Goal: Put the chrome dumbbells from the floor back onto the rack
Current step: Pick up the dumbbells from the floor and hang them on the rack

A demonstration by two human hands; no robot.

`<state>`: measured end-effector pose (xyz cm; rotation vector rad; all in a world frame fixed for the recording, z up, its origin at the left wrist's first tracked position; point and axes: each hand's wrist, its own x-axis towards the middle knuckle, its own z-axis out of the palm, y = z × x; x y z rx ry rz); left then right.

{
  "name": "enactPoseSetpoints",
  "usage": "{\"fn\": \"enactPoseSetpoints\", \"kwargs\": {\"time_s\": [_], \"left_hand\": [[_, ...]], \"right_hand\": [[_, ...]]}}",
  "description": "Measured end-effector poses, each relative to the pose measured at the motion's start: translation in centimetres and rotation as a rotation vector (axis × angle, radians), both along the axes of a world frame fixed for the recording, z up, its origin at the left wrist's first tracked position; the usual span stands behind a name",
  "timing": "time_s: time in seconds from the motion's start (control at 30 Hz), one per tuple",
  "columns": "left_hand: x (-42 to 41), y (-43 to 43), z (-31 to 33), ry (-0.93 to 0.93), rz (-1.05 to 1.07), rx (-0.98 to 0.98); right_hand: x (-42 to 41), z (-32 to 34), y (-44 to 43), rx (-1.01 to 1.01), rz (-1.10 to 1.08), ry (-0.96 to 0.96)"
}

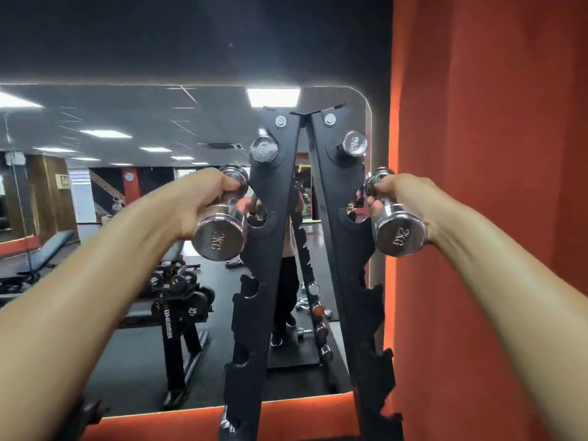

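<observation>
A black A-frame rack (273, 249) stands right in front of me against a wall mirror. My left hand (203, 198) grips the handle of a chrome 2KG dumbbell (219, 233) beside the second notch of the rack's left upright. My right hand (404, 198) grips another chrome 2KG dumbbell (397, 230) beside the second notch of the right upright (346, 249). Two smaller chrome dumbbells (263, 149) (354, 143) rest in the top notches. The lower notches on both uprights hold nothing.
The mirror (127, 218) reflects a gym floor, a bench and a rack of black dumbbells (178, 300). In the reflection, chrome dumbbells (302, 305) lie on the floor. An orange-red wall (493, 186) stands close on my right.
</observation>
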<state>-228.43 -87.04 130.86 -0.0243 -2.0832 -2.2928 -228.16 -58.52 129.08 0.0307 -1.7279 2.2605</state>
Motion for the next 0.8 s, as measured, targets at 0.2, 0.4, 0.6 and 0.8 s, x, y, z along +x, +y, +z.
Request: {"fn": "enactPoseSetpoints", "kwargs": {"time_s": [0.2,0.4,0.6,0.8], "left_hand": [[-3.4,-3.0,0.9,-0.022,-0.049,0.013],[-7.0,-2.3,-0.7,-0.077,-0.071,0.031],[-9.1,-0.4,-0.9,-0.062,-0.079,0.073],[-10.4,0.6,-0.3,-0.017,-0.080,-0.019]], "right_hand": [[-4.5,1.5,0.2,-0.006,-0.112,0.011],[-7.2,1.4,1.0,0.035,-0.114,-0.054],[-8.8,0.8,0.8,0.069,0.002,-0.107],[-10.3,1.0,1.7,0.130,0.049,-0.150]]}}
